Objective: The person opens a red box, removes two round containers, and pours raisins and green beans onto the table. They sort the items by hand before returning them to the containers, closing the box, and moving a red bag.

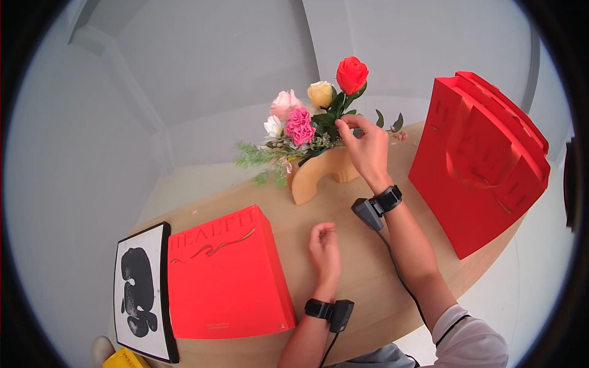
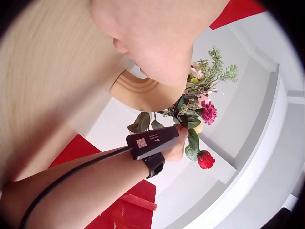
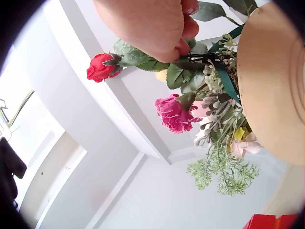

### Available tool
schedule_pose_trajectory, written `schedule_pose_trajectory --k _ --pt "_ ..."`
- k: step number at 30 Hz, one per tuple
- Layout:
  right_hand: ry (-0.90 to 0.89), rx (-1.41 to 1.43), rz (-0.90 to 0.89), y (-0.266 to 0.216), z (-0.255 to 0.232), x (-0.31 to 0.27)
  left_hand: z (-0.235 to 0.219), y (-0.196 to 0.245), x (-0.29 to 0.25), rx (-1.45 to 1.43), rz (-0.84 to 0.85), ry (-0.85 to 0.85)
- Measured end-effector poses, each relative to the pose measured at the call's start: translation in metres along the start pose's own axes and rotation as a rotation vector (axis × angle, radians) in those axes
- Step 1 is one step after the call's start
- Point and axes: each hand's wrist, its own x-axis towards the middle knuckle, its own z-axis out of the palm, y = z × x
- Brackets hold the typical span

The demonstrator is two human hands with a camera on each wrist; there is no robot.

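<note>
My right hand (image 1: 370, 150) pinches the green stem below a red rose (image 1: 352, 75) at the top of a flower arrangement. In the right wrist view the fingertips close on the stem among the leaves (image 3: 178, 75). A pink carnation (image 1: 300, 126), a yellow rose (image 1: 320, 94), a pale pink rose (image 1: 286, 105) and green sprigs stand around it. They rise from an arched wooden vase (image 1: 311, 173). My left hand (image 1: 325, 251) holds nothing, its fingers loosely curled, over the table in front of the vase. In the left wrist view it partly covers the vase.
A large red box (image 1: 227, 282) with raised lettering lies left of my left hand. Beside it is a black-framed picture (image 1: 140, 291). Red gift bags (image 1: 472, 165) stand at the right. A yellow item (image 1: 126, 359) shows at the lower left. Cables trail from both wrist cameras.
</note>
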Motion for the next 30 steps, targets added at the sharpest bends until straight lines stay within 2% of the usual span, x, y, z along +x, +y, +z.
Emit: schedule_pose_trajectory --k 4,9,30 --pt "0.005 0.02 -0.005 -0.002 0.0 0.0 0.0 -0.001 0.001 -0.013 -0.023 -0.001" --pt "-0.009 0.012 0.003 -0.003 -0.001 0.0 0.001 -0.005 0.003 0.019 0.048 -0.013" --pt "0.012 0.047 0.004 -0.006 -0.002 0.001 0.002 -0.002 0.002 0.023 0.034 -0.024"
